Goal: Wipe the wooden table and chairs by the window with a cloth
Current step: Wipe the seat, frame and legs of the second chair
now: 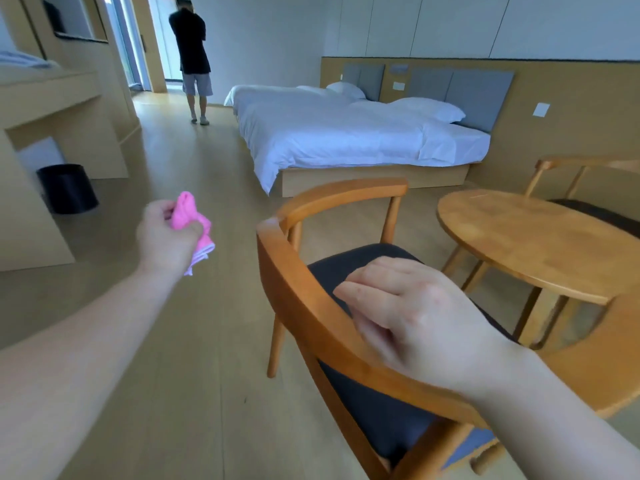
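The left hand (166, 233) holds a bunched pink cloth (194, 220) out over the floor, left of the near chair (298, 271). The chair's curved backrest runs from near right to far left, so the cloth lies just left of its far end. The right hand (412, 317), fingers loosely curled and holding nothing, hovers over the rail. The round table (526, 244) stands farther right.
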A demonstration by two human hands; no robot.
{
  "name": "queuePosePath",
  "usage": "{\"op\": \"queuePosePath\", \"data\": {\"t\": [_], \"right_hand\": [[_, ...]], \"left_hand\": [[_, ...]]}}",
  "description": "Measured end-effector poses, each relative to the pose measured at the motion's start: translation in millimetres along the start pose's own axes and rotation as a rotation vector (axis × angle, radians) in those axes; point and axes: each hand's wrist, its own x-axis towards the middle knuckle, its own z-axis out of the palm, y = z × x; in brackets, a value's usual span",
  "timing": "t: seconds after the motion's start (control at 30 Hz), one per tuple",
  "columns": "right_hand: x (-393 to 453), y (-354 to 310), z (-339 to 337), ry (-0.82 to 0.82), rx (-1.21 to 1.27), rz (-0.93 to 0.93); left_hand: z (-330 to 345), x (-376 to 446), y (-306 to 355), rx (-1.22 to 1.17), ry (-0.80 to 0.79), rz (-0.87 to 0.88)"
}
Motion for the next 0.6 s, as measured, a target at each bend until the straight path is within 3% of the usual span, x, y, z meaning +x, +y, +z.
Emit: {"op": "queuePosePath", "data": {"t": [0.1, 0.3, 0.47, 0.6], "right_hand": [[50.3, 10.6, -47.2, -0.118, 0.067, 0.037], [190.6, 41.8, -157.8, -0.11, 0.065, 0.11], [287.0, 53.0, -223.4, -0.024, 0.293, 0.425], [333.8, 54.3, -237.9, -0.028, 0.54, 0.563]], "left_hand": [[-8.7, 24.1, 62.4, -0.036, -0.059, 0.003], [-29.2, 84.8, 215.8, -0.173, -0.159, -0.091], [-41.7, 111.2, 342.1, -0.314, -0.314, -0.152], [-38.6, 114.8, 397.0, -0.492, -0.534, -0.118]]}}
